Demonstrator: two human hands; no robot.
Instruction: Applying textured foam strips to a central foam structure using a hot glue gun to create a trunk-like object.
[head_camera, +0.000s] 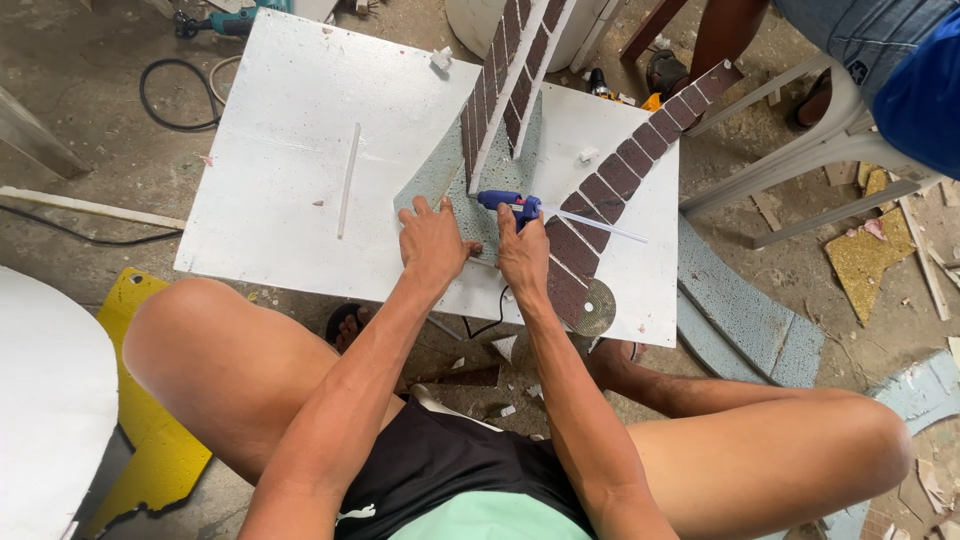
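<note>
A blue glue gun (508, 203) is held in the right hand (523, 255), the fingers wrapped around its grip, with its body pointing to the left of the picture. A clear glue stick (605, 227) is seen jutting from its back end toward the right, lying across a dark strip. The gun is placed over a pale grey-green foam piece (440, 180), speckled and irregular in outline, which lies flat near the middle of a white board (290, 130).

The left hand (432, 245) is laid palm down on the foam piece, just beside the right hand, with the fingers spread moderately and pressed flat; nothing is gripped by it.

Two long strips faced with dark reddish-brown tiles are seen. One tiled strip (505, 75) with white edges rises from the foam toward the top of the picture. A second, curved tiled strip (610, 185) runs from the upper right down to the board's near edge, where a round grey disc (597, 307) is found beside its end.

A thin white rod (348, 180) lies on the board well to the left. A power tool (215, 22) and a black cable (170, 95) lie on the floor beyond. White plastic chair legs (790, 150) stand at the right.
</note>
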